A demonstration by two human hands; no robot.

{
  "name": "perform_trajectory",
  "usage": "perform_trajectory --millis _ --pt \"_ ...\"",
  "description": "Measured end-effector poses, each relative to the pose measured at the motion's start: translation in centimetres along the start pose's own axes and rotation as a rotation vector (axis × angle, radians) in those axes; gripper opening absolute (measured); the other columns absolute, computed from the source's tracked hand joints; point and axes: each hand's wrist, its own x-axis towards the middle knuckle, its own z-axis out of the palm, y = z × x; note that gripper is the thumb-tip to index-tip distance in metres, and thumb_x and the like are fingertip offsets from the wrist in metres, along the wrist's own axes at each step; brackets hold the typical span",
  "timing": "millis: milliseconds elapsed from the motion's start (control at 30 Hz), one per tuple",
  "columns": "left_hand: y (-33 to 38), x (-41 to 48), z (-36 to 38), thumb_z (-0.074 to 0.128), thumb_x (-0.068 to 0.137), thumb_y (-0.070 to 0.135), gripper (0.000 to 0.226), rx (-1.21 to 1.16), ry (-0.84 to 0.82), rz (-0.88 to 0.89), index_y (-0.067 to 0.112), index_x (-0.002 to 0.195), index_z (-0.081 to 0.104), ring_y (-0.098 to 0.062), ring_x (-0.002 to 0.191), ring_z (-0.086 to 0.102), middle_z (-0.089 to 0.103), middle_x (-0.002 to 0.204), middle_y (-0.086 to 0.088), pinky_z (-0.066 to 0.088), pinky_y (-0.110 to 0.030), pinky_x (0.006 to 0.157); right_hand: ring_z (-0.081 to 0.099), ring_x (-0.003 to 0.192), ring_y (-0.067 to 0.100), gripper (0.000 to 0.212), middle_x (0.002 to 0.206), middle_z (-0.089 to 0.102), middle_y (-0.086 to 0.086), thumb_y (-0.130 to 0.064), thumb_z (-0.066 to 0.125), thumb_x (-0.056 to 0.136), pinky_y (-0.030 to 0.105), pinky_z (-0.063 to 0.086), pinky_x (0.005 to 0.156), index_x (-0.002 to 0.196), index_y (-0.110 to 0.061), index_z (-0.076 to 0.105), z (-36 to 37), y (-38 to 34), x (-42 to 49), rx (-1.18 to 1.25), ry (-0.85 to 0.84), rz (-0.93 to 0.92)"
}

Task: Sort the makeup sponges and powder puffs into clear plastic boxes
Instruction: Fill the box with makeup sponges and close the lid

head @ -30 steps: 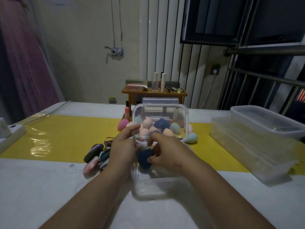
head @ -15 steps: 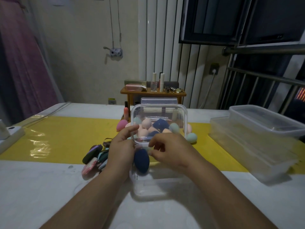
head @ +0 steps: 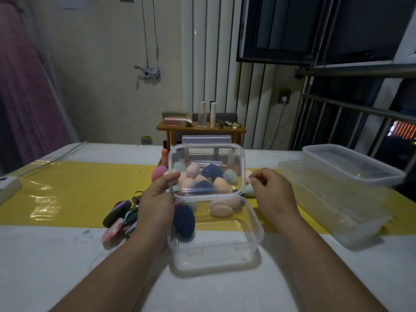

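A small clear plastic box (head: 216,248) sits in the middle of the table with its lid (head: 234,152) standing upright at the far side. My left hand (head: 155,206) grips the lid's left edge, thumb on its front. In the box lie a navy sponge (head: 184,221), a peach sponge (head: 221,207) and a teal sponge (head: 193,204). Several loose sponges (head: 193,171) show through the lid, heaped behind it. My right hand (head: 273,194) hovers right of the box, fingers loosely curled, holding nothing. Flat powder puffs (head: 118,218) lie heaped left of my left hand.
Two larger clear boxes (head: 351,174) stand stacked at the right of the table. A pink sponge (head: 158,173) and a mint one (head: 248,190) lie beside the lid. A power strip (head: 6,185) sits at the left edge. A small wooden shelf (head: 200,129) with cosmetics stands behind the table.
My right hand let the navy sponge go into the box and drew away to the right. My left hand kept its grip on the lid.
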Motion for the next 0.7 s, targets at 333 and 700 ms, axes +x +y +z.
perform_trajectory --millis 333,700 --pt "0.4 -0.2 0.3 0.047 0.090 -0.012 0.051 0.002 0.000 0.009 0.027 0.107 0.073 -0.021 0.112 0.059 0.065 0.121 0.005 0.056 -0.034 0.079 0.042 0.134 0.025 0.072 0.153 0.037 -0.008 -0.019 0.060 0.091 0.039 0.041 0.107 0.151 -0.042 0.028 2.4 4.5 1.3 -0.385 -0.349 0.088" --pt "0.3 -0.3 0.2 0.046 0.091 -0.011 0.052 -0.004 -0.002 -0.012 0.031 0.104 0.074 -0.022 0.111 0.061 0.065 0.121 0.005 0.057 -0.043 0.089 0.048 0.094 0.029 0.029 0.117 0.041 0.008 -0.012 0.053 0.092 0.033 0.044 0.077 0.118 -0.024 0.054 1.6 3.5 0.6 -0.498 -0.189 0.153"
